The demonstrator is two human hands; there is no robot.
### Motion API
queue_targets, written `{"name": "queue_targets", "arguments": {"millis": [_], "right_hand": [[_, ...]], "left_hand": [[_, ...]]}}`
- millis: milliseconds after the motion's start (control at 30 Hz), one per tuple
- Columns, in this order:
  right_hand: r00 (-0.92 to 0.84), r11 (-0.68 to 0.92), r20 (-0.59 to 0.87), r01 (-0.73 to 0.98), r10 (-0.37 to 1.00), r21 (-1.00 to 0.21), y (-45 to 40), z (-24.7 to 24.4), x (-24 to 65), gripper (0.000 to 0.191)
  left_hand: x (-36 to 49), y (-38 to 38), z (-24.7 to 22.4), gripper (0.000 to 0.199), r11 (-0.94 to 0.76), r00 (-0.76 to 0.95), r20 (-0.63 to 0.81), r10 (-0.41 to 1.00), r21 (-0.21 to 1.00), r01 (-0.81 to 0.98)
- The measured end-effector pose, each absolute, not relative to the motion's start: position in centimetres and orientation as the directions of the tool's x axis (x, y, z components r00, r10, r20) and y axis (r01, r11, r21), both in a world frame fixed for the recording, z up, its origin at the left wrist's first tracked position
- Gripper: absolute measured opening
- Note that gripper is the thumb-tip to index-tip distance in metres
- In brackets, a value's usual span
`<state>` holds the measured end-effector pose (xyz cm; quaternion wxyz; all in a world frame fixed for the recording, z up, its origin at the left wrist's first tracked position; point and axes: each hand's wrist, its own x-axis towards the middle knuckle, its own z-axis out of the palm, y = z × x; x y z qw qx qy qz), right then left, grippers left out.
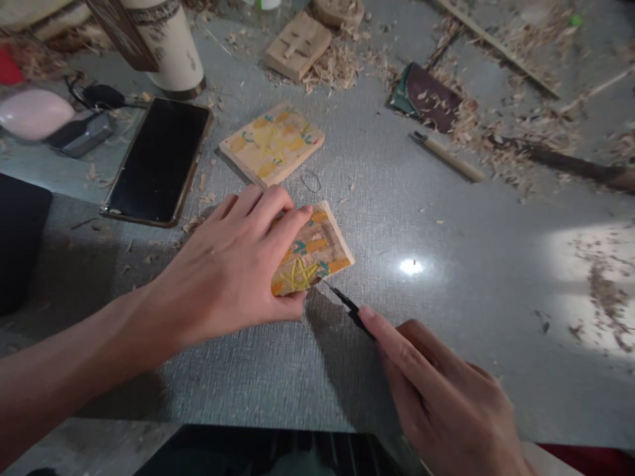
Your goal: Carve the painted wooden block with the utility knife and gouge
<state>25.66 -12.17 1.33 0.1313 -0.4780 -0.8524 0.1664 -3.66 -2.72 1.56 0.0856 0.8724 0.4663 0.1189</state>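
Note:
My left hand [233, 264] grips a small wooden block [317, 241] painted with orange and yellow shapes and teal leaves, fingers over its top and thumb at the near edge. In my right hand [441, 390] is a thin black tool [350, 307] with a fine pointed tip, held like a pen. That tip meets the block's near edge, close to a teal leaf; whether it is a blade or a pen I cannot tell. Just beyond my left hand lies a second painted wooden block [272, 142] with similar shapes.
A phone [159, 162] lies left of the blocks, near a white cup [173, 49]. Behind them is a carved wood piece [297, 45] among wood shavings [342, 69]. To the right lie a wooden-handled tool [449, 157] and a dark leather piece [431, 96].

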Motion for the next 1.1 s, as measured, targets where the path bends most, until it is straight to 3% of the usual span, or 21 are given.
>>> {"name": "queue_targets", "arguments": {"millis": [333, 667, 1100], "right_hand": [[-0.511, 0.499, 0.077, 0.779, 0.856, -0.38, -12.2, 1.5, 25.5, 0.068], [-0.477, 0.452, 0.067, 0.766, 0.876, -0.456, -13.4, 1.7, 24.4, 0.068], [-0.47, 0.408, 0.016, 0.749, 0.882, -0.522, -13.3, 2.0, 24.7, 0.073]], "left_hand": [[-3.4, -3.0, 1.7, 0.072, -0.557, 0.546, 0.11, 0.831, 0.189, 0.809], [-2.9, -3.4, 1.8, 0.071, -0.55, 0.542, 0.094, 0.835, 0.092, 0.83], [-2.9, -3.3, 1.6, 0.075, -0.532, 0.521, 0.11, 0.846, 0.116, 0.839]]}}
